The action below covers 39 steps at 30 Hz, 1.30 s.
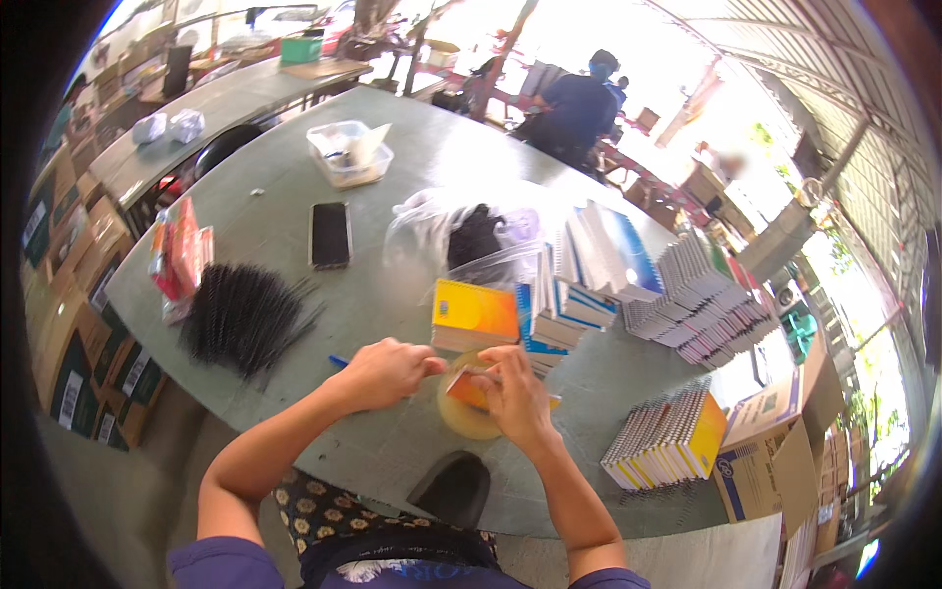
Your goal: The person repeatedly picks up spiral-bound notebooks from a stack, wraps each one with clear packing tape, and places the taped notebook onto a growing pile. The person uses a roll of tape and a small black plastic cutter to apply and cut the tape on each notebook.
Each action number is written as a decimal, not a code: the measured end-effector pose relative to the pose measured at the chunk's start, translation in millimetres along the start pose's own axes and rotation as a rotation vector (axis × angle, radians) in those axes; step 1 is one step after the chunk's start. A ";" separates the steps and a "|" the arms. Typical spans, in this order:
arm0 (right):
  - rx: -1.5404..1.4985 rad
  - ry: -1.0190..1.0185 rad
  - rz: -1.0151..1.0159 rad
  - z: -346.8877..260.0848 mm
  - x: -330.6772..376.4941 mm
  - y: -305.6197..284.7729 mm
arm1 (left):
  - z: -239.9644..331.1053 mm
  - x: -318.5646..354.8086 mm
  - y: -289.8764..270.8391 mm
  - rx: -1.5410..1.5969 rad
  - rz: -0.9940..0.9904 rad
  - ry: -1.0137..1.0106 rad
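My left hand (385, 373) and my right hand (515, 395) meet over the near edge of the grey table (294, 294). Both pinch a small orange notebook (467, 390) held above a clear roll of tape (469, 417) lying on the table. Just beyond my hands stands a stack of notebooks with a yellow-orange cover on top (475, 314). A heap of black spiral binding coils (240, 316) lies to the left of my left hand.
A black phone (330, 234), a clear plastic bag (461, 240), a plastic box (348, 152) and red packets (180, 257) sit on the table. Spiral notebook stacks (687, 294) fill the right side, another stack (667, 437) near a cardboard box (770, 456). A person in blue (574, 108) stands far off.
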State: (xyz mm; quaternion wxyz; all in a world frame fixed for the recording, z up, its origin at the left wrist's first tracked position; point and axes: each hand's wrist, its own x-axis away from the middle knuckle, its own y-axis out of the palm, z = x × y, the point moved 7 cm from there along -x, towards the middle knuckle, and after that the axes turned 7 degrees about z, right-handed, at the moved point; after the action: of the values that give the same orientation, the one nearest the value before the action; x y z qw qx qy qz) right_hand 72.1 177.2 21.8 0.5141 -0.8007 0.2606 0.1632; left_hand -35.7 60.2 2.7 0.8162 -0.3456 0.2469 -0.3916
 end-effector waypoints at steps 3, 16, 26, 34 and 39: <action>0.072 -0.050 -0.083 -7.5 1.1 7.3 | 8.9 4.9 -10.3 0.042 0.172 0.136; -0.266 -0.008 -0.001 -1.0 0.0 -6.9 | 58.4 13.1 -12.8 -0.327 0.448 0.450; -0.739 0.554 -0.132 92.7 37.8 -15.8 | 46.3 76.5 72.7 0.236 0.104 0.277; -0.932 0.493 0.138 83.1 50.7 -5.8 | 57.8 37.9 9.5 0.016 0.297 0.437; -0.919 0.500 0.140 76.9 56.8 -6.7 | 66.9 34.9 -30.3 -0.060 0.703 0.408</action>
State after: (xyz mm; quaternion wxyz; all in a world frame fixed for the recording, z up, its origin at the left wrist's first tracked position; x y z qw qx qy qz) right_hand 122.6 235.1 -35.5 0.0202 -0.9387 0.3297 0.0985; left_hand 15.1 43.0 63.9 0.8241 -0.1791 0.5183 -0.1418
